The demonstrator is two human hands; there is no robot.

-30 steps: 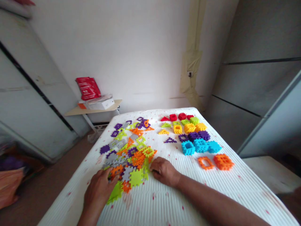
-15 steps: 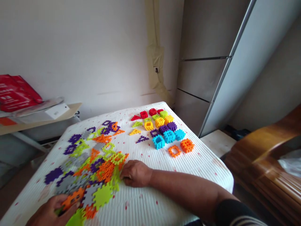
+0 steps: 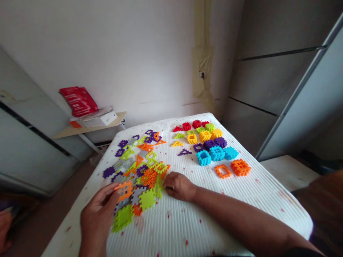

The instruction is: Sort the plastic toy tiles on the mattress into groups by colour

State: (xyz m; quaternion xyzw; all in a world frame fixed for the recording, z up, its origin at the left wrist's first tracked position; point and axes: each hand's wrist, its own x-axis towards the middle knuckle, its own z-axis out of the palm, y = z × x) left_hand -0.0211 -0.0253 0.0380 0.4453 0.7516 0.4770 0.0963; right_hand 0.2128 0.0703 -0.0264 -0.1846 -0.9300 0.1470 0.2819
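Observation:
My left hand (image 3: 98,214) pinches an orange window-patterned interlocking square tile (image 3: 125,190) between thumb and fingers, raised above the front left of a loose pile. My right hand (image 3: 179,186) lies on the table with its fingers curled, at the right edge of the pile; whatever is under its fingertips is hidden. Beside those fingertips stands a lime green tile (image 3: 158,185). Around it the pile mixes orange tiles (image 3: 149,176), grey tiles (image 3: 138,195) and purple tiles (image 3: 109,172). Nearest me lie two solid lime squares, one of them a lime tile (image 3: 123,218).
Colour-sorted stacks stand at the right: red (image 3: 197,124), yellow (image 3: 205,136), purple (image 3: 209,144), blue (image 3: 217,153) and orange (image 3: 240,167). An orange frame tile (image 3: 223,171) lies near them. Behind the table are a wall and a shelf (image 3: 107,123) with a red bag (image 3: 79,101).
My left hand has lifted the orange tile up and away from the pile. My right hand stays by the pile's right edge. The camera view has turned left.

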